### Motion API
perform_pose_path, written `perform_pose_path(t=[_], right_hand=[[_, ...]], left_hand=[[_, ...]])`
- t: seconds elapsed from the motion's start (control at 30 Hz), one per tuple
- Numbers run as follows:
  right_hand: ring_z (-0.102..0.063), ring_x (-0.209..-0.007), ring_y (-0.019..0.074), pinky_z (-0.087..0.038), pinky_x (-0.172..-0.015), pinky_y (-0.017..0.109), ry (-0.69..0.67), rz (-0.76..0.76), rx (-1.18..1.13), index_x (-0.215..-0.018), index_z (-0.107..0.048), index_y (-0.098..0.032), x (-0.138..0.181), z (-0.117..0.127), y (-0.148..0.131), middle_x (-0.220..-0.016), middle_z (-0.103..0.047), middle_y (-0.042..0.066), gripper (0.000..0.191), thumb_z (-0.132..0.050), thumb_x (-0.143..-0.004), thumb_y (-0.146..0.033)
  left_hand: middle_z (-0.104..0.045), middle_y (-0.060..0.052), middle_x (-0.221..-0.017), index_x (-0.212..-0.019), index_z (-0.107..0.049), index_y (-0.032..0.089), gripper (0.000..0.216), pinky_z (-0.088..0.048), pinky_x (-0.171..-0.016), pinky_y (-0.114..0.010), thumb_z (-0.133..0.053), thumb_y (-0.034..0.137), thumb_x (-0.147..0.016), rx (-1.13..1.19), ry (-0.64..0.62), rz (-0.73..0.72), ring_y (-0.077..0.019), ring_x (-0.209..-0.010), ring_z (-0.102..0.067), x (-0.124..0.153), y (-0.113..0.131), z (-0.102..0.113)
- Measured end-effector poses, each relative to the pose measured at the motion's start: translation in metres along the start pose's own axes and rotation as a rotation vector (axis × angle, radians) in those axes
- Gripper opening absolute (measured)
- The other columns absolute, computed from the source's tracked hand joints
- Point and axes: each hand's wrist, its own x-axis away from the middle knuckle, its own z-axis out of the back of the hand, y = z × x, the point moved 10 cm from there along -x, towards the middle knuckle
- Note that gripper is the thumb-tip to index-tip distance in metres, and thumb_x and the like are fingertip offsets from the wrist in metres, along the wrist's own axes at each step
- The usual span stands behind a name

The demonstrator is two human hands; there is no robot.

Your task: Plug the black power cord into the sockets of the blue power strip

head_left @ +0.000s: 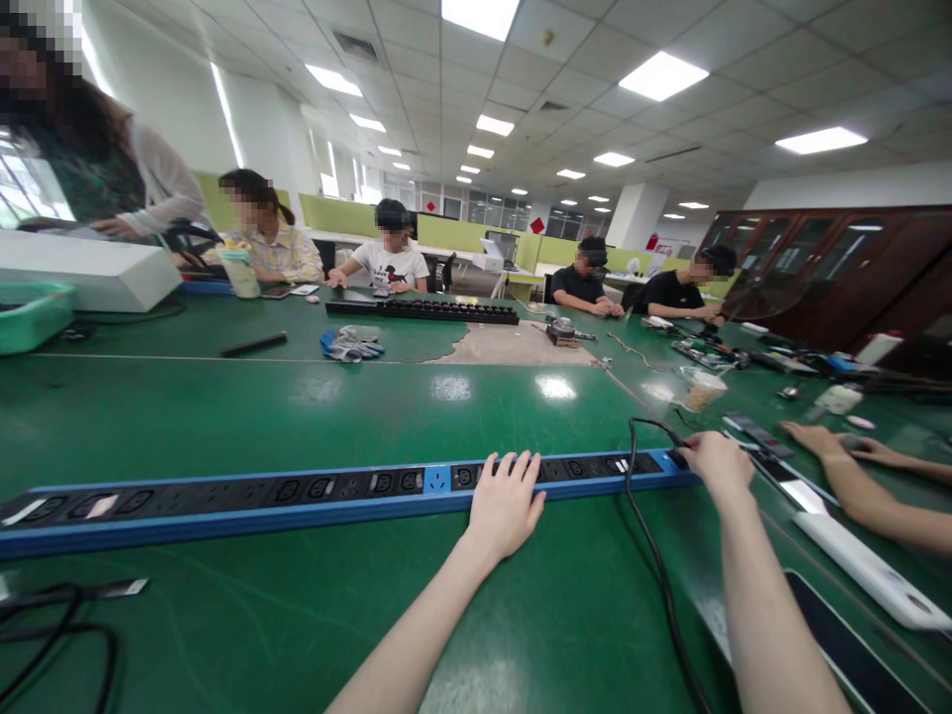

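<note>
A long blue power strip [245,518] with a black socket face lies across the green table, running from the left edge of the view to the right of centre. My left hand [507,504] rests over its middle, fingers stretched across the sockets, just right of a blue socket [436,480]. At the strip's right end, my right hand [718,462] pinches the plug end of a black power cable [657,555]. My fingers partly hide the plug, so how far it sits in the strip cannot be made out. The cable loops up, then runs down toward me.
A dark phone-like slab [855,645] and a white bar [867,565] lie right, near a co-worker's arms [855,476]. Black cables [63,635] lie front left. Beyond are gloves [351,344], a black strip [423,310] and a plastic cup [701,389]. Several people sit farther back.
</note>
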Motion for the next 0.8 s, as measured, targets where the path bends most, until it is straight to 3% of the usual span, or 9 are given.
perform_pose_path(t=[0.33,0.8], right_hand=[[-0.067,-0.099,0.0428,-0.048,-0.075,0.048,-0.05,-0.036,-0.009,-0.109,-0.078,-0.03,-0.001,-0.002,0.003,-0.101,-0.07,0.023,0.044,-0.067,-0.075,-0.056],[-0.066,-0.104,0.0399,-0.05,-0.079,0.047,-0.091,-0.08,0.098,-0.119,-0.073,-0.031,0.002,-0.012,-0.002,-0.111,-0.068,0.02,0.045,-0.053,-0.088,-0.057]], left_hand=[[-0.055,-0.008,-0.147,-0.151,-0.043,0.025,0.055,-0.031,-0.116,-0.054,-0.041,0.045,-0.1,-0.013,-0.007,-0.003,-0.0293,-0.132,-0.049,0.0,0.0,0.0],[-0.054,-0.007,-0.148,-0.151,-0.043,0.026,0.055,-0.03,-0.117,-0.053,-0.043,0.046,-0.1,-0.012,-0.004,0.009,-0.0285,-0.132,-0.048,0.001,-0.001,-0.001]])
